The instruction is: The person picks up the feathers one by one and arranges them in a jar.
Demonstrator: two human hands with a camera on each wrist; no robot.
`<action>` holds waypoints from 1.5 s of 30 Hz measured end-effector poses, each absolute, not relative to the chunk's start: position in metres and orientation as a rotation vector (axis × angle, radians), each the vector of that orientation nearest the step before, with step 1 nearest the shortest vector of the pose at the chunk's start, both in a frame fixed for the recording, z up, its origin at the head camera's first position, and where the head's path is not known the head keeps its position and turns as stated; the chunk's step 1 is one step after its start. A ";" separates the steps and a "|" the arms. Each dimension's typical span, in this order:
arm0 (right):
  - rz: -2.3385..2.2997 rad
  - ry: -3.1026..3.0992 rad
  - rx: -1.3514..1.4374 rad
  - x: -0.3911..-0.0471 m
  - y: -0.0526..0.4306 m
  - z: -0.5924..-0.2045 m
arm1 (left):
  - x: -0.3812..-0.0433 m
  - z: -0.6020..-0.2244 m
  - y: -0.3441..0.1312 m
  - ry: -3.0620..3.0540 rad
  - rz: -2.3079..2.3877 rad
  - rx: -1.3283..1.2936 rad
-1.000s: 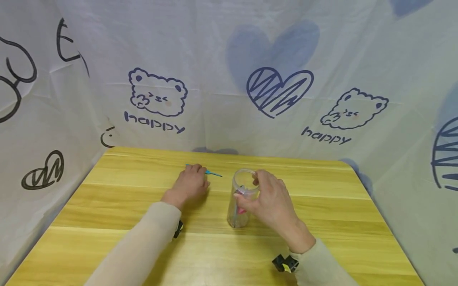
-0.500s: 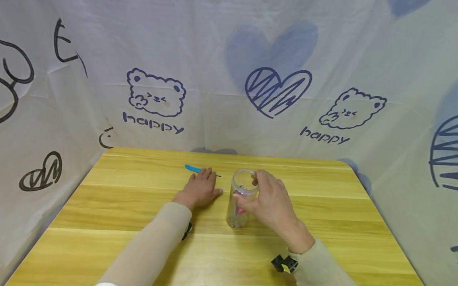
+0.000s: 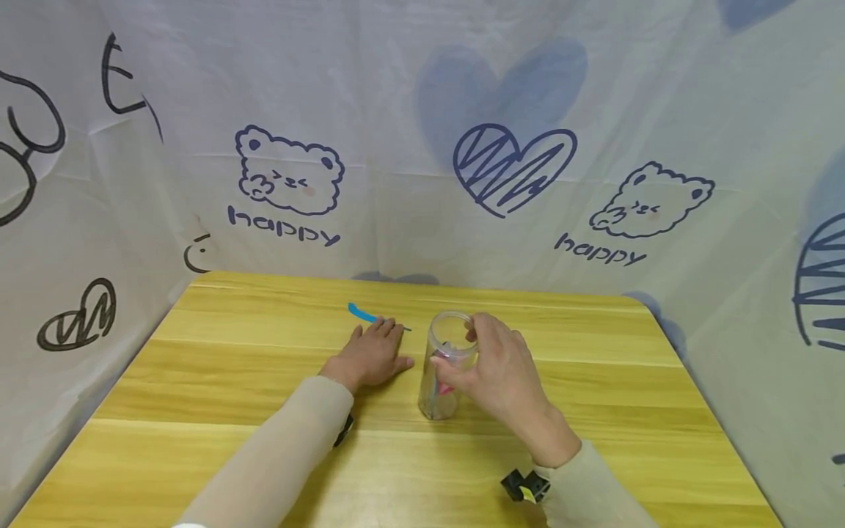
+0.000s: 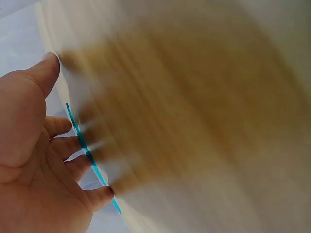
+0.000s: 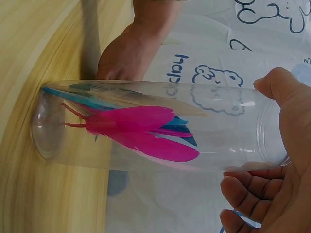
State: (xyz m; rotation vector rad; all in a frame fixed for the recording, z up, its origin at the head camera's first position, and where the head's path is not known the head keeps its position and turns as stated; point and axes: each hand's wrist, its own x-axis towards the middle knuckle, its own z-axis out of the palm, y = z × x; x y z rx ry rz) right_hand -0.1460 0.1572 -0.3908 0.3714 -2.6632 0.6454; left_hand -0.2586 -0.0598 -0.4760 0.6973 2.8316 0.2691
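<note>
A thin blue feather (image 3: 359,313) lies toward the back of the table. My left hand (image 3: 372,357) rests over its right part, fingers spread and partly hiding it. In the left wrist view, the fingertips of that hand (image 4: 29,141) line up along the feather (image 4: 99,174), with the thumb apart from it. To the right stands a clear plastic jar (image 3: 429,389), uncapped and upright. My right hand (image 3: 505,374) grips it near the rim, thumb on one side and fingers on the other. Bright pink feathers (image 5: 146,121) and blue feathers (image 5: 77,98) show inside the jar.
The wood-grain table (image 3: 594,411) has its back edge close to a white cloth (image 3: 396,220) printed with bears and hearts. More of this cloth hangs at the left and right sides.
My left hand has shifted right along the feather, its fingers flatter and more spread. The feather has turned slightly, showing its broad left end. My right hand and the jar stay put.
</note>
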 end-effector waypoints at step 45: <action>0.644 -2.643 0.393 -0.146 0.159 -0.391 | -0.225 -0.463 -0.150 3.030 0.403 0.756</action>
